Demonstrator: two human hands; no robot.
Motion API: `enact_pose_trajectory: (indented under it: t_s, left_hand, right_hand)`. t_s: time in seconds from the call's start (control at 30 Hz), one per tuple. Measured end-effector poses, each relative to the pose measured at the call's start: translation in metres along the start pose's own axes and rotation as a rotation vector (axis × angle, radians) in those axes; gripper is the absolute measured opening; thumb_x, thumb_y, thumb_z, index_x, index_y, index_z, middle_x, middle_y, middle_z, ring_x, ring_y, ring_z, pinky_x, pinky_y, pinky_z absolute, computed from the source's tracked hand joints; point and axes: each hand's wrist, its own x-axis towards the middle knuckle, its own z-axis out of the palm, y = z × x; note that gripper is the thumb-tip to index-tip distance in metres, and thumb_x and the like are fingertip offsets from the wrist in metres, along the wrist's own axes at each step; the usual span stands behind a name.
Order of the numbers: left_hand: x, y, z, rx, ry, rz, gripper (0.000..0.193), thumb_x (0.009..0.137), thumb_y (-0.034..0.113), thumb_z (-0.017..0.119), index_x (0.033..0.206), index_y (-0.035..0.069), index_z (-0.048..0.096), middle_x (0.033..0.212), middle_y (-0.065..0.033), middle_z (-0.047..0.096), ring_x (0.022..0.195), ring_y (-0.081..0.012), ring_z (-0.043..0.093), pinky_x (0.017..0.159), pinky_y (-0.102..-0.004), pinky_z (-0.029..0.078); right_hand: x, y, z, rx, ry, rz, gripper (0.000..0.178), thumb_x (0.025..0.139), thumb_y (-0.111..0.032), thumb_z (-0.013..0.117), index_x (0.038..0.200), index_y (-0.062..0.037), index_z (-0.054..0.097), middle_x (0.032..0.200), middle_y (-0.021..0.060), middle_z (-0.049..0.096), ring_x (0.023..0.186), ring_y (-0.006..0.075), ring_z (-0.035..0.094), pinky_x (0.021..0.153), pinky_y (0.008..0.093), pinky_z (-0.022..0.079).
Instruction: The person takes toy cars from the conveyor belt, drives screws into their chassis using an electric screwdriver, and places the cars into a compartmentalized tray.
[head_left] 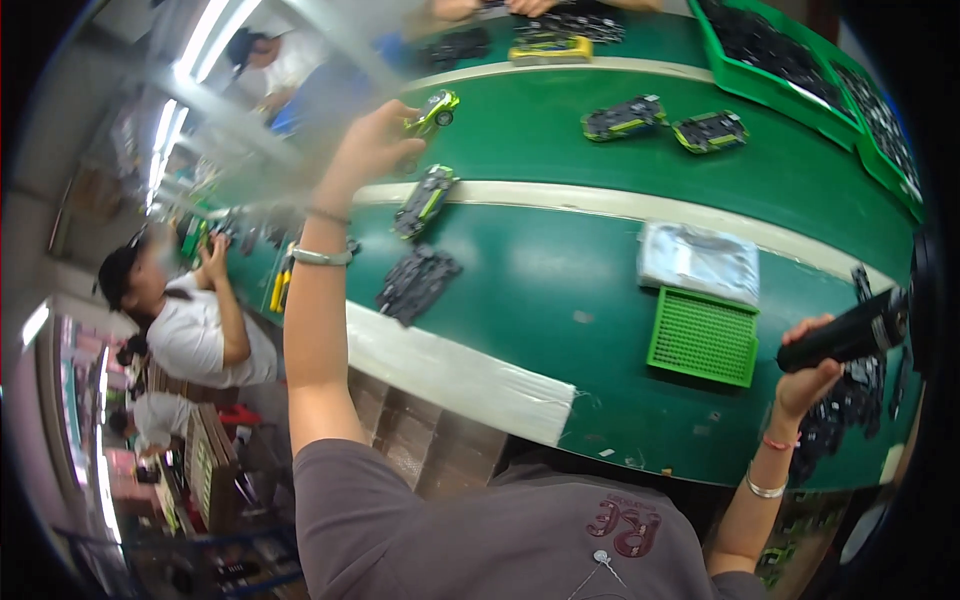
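Observation:
My left hand [372,148] reaches far out over the green belt. Its fingers are at one end of a small yellow-green toy car [437,110] and appear to grip it, though motion blurs them. Nearer to me lies another toy car [425,202], dark underside up, across the pale strip. Below it a pile of black chassis parts [418,283] rests on the bench. At the right, my right hand [808,365] is wrapped round a thick black cylindrical tool [845,336] that looks like an electric screwdriver, held nearly level. Its far end merges with dark things at the rim.
Two toy cars [625,118] lie underside up on the belt. A plastic-wrapped pack [698,262] touches a green perforated tray [703,337]. Black parts [825,425] pile up at right. Green bins [790,98] of parts stand far right. Co-workers [200,325] sit at left and across.

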Motion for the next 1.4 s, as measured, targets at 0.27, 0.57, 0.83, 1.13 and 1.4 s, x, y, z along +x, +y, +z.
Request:
enact_pose_trajectory:
  t_s: [0.27, 0.57, 0.83, 1.13, 1.4]
  left_hand:
    - [-0.096, -0.026, -0.029, -0.715, 0.099, -0.068, 0.034, 0.081, 0.013, 0.064, 0.108, 0.002, 0.048, 0.097, -0.0070, 0.059, 0.086, -0.0103, 0.056, 0.077, -0.0231, 0.045]
    - [-0.208, -0.056, -0.022, -0.884, 0.378, -0.190, 0.034, 0.083, 0.016, 0.060, 0.111, 0.000, 0.049, 0.095, -0.0096, 0.061, 0.083, -0.0123, 0.058, 0.073, -0.0261, 0.048]
    - [-0.406, -0.106, 0.081, -0.788, 0.991, -0.712, 0.034, 0.081, 0.014, 0.062, 0.108, -0.001, 0.049, 0.096, -0.0099, 0.059, 0.084, -0.0156, 0.057, 0.072, -0.0263, 0.047]
    - [-0.607, -0.169, 0.143, 0.128, 1.257, -1.675, 0.047, 0.068, 0.026, 0.071, 0.102, -0.002, 0.053, 0.098, -0.0213, 0.059, 0.093, -0.0331, 0.057, 0.082, -0.0389, 0.043]
    - [-0.622, -0.196, 0.179, 0.427, 0.634, -1.622, 0.042, 0.066, 0.021, 0.073, 0.098, 0.001, 0.053, 0.095, -0.0231, 0.059, 0.090, -0.0394, 0.056, 0.077, -0.0444, 0.046]
  right_hand:
    - [0.002, 0.009, -0.013, 0.089, -0.107, 0.019, 0.076, 0.071, -0.069, 0.051, 0.099, 0.0016, 0.044, 0.076, 0.0090, 0.047, 0.067, 0.0165, 0.047, 0.062, 0.0271, 0.042]
    - [0.009, 0.003, -0.001, 0.029, -0.117, 0.087, 0.085, 0.066, -0.076, 0.046, 0.095, 0.0036, 0.044, 0.076, 0.0088, 0.045, 0.069, 0.0180, 0.046, 0.065, 0.0296, 0.042]
    - [0.018, -0.003, -0.013, -0.049, -0.127, 0.043, 0.078, 0.072, -0.071, 0.046, 0.089, 0.0048, 0.045, 0.074, 0.0123, 0.049, 0.067, 0.0212, 0.050, 0.064, 0.0304, 0.044]
    - [0.028, -0.001, -0.020, -0.077, -0.232, 0.094, 0.079, 0.072, -0.072, 0.045, 0.090, 0.0048, 0.046, 0.072, 0.0120, 0.048, 0.065, 0.0208, 0.049, 0.063, 0.0310, 0.044]
    - [0.020, 0.011, 0.005, -0.036, -0.121, 0.055, 0.081, 0.068, -0.075, 0.046, 0.092, 0.0025, 0.045, 0.071, 0.0102, 0.047, 0.064, 0.0193, 0.047, 0.062, 0.0317, 0.044]
